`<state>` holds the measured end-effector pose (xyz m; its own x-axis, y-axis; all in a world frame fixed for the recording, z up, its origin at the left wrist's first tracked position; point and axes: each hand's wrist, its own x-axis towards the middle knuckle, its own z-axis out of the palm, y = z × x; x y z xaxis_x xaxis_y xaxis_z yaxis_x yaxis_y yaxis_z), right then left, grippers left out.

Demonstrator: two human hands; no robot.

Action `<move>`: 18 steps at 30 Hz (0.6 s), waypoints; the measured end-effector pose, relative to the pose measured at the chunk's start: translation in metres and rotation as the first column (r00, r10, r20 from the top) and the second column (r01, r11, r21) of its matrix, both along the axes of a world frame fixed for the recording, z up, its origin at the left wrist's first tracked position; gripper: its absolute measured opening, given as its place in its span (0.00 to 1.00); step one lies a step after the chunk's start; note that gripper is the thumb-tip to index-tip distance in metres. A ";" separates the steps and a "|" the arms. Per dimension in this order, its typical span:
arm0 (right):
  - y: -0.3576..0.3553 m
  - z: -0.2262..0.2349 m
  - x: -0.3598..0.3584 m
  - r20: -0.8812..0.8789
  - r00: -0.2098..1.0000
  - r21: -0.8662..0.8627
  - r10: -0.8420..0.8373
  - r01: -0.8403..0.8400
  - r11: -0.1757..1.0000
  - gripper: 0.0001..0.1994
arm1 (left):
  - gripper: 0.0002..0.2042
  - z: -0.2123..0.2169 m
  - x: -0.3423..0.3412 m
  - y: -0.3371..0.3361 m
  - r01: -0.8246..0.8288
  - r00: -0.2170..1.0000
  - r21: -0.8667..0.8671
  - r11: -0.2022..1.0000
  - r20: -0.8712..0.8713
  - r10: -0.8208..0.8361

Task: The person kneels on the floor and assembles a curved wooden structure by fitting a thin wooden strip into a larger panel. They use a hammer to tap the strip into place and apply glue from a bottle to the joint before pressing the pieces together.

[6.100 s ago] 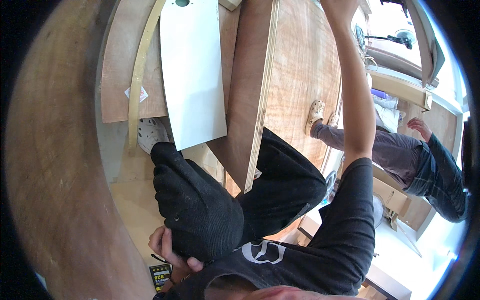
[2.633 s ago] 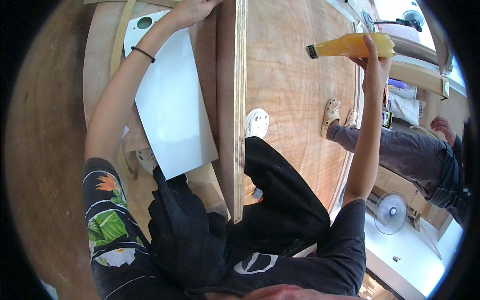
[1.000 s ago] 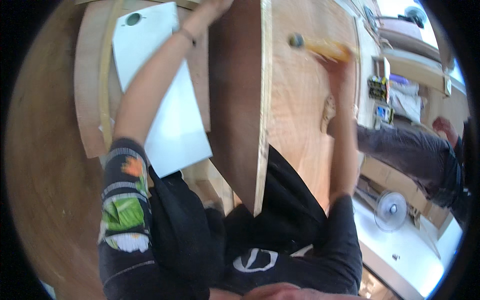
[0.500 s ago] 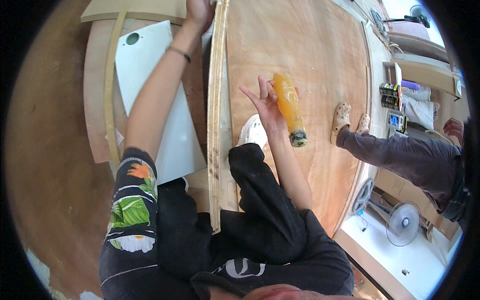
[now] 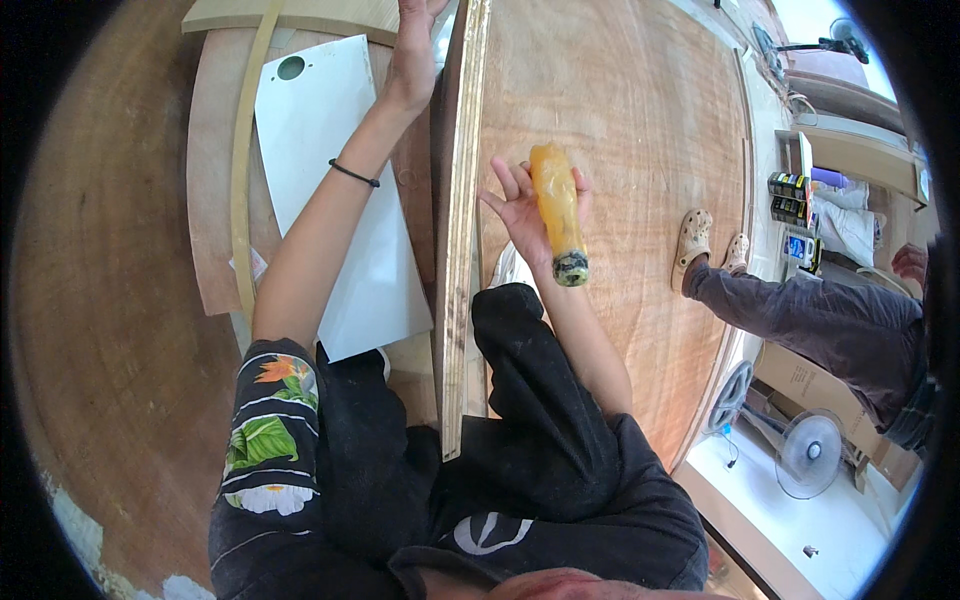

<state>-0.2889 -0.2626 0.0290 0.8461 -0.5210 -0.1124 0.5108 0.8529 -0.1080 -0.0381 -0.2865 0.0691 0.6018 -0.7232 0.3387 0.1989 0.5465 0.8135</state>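
My right hand (image 5: 530, 215) holds a soft, translucent yellow-orange bottle (image 5: 553, 195) with a dark, smeared end toward me. Some of its fingers stick out to the left of the bottle. At the top edge, my left hand (image 5: 410, 60) is raised with fingers stretched, its fingertips partly out of view. It is close to the left face of a plywood board (image 5: 465, 200) standing on edge between my legs. Whether it touches the board I cannot tell. Left of the board, under my left forearm, lies a white panel (image 5: 305, 130) with a round hole.
A long light wooden strip (image 5: 243, 160) lies on plywood at the left. Wide brown plywood (image 5: 640, 130) spreads to the right, where another person's legs (image 5: 800, 315) and beige clogs (image 5: 695, 238) show. Beyond are boxes (image 5: 788, 200), a fan (image 5: 810, 452) and a white surface (image 5: 790, 535).
The view has shifted, so the board and panel appear farther right. My left hand shows more fully. The bottle in my right hand has moved slightly left and stands more upright in the picture.
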 end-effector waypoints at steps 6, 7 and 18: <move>-0.002 -0.002 -0.001 -0.288 0.954 0.005 -0.088 0.093 0.996 0.28 | 0.34 0.013 -0.006 0.039 -0.309 0.800 0.000 0.951 0.541 0.259; -0.002 -0.002 -0.001 -0.293 0.951 0.020 -0.094 0.105 0.994 0.28 | 0.33 0.016 -0.010 0.058 -0.351 0.688 -0.027 0.936 0.671 0.277; -0.017 0.017 -0.016 -0.165 0.974 -0.057 -0.158 0.151 0.987 0.28 | 0.40 0.017 -0.063 0.188 -0.406 0.305 0.291 0.866 0.937 -0.172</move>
